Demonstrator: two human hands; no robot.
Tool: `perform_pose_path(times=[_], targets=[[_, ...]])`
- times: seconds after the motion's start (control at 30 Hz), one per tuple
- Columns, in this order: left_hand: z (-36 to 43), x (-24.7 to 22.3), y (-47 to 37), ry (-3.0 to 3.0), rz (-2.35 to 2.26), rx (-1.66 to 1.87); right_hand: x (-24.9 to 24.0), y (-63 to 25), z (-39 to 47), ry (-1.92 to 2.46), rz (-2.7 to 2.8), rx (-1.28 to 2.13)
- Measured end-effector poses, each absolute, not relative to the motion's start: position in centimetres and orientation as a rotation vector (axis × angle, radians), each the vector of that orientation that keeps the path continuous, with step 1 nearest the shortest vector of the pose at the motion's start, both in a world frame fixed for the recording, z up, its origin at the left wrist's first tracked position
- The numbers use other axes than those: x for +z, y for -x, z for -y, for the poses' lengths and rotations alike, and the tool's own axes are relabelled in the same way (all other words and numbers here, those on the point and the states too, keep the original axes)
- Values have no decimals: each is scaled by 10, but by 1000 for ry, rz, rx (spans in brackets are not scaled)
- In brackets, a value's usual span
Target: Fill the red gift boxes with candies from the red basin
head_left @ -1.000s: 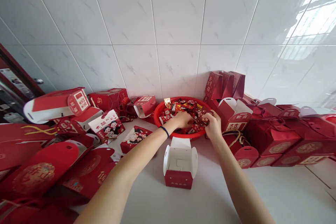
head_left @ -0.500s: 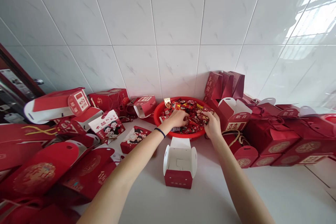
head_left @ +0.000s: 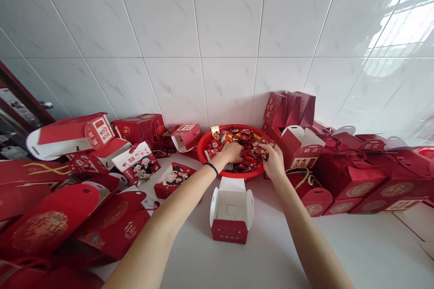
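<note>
A: Your hands are working apart from each other at the red basin (head_left: 247, 174). Your left hand (head_left: 233, 152) is resting among the wrapped sweets (head_left: 250, 159) that are filling it.

B: Its fingers are curling down out of sight, so I cannot tell whether they are gripping anything. A dark wristband (head_left: 213, 169) is circling that wrist.

A: Your right hand (head_left: 274, 159), though, is plainly clasping dark red packets (head_left: 264, 149) between thumb and fingers, at the basin's right side.

B: And a red gift box (head_left: 229, 231) with a white inside is standing open on the counter (head_left: 217, 266), just in front of the basin, between your forearms.

A: To your left, a carton with cartoon figures (head_left: 144, 168) is lying among other red boxes.

B: To your right, a cord-handled box (head_left: 318, 201) is sitting near your forearm, while tall narrow boxes (head_left: 275, 110) are standing farther back, by the tiled wall (head_left: 230, 31).
</note>
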State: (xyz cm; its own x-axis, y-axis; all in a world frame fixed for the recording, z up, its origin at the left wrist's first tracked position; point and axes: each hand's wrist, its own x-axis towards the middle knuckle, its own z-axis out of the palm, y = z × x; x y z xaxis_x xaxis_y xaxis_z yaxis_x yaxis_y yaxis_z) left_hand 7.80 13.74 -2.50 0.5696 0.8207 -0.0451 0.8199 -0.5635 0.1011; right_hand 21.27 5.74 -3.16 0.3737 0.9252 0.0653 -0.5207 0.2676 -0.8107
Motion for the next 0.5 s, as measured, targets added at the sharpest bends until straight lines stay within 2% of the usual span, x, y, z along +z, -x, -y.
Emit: perform_pose_path(times=[0.3, 0.5], targets=[[-151, -26, -58, -2504, -1303, 274, -33, -214, -58, 796, 618, 1063], [-153, -29, -52, -2430, -1249, 255, -35, -214, -60, 794, 626, 1059]])
